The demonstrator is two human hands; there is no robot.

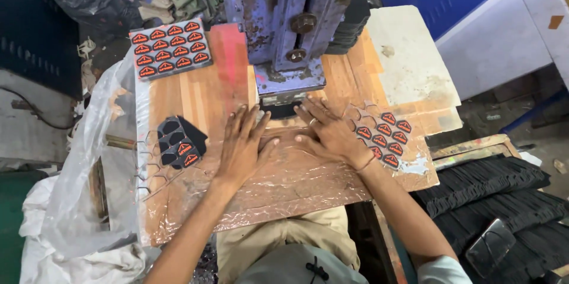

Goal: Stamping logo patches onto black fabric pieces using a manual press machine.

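My left hand [245,144] and my right hand [329,130] lie flat, fingers spread, on a crinkled clear plastic sheet [284,186] over a wooden board [189,100]. Both press down just in front of the base of a worn blue-purple press machine [290,23]. A dark piece [283,110] sits under the press head, between my fingertips. A black sheet of cut badge shapes [179,142], a few with orange print, lies left of my left hand. Several orange and black badges [385,136] lie by my right wrist.
A full sheet of orange badges [170,48] lies at the board's far left. A pale worn slab [409,58] sits at the far right. Stacks of black sheets [498,201] fill the lower right. Plastic bags [89,159] hang at the left.
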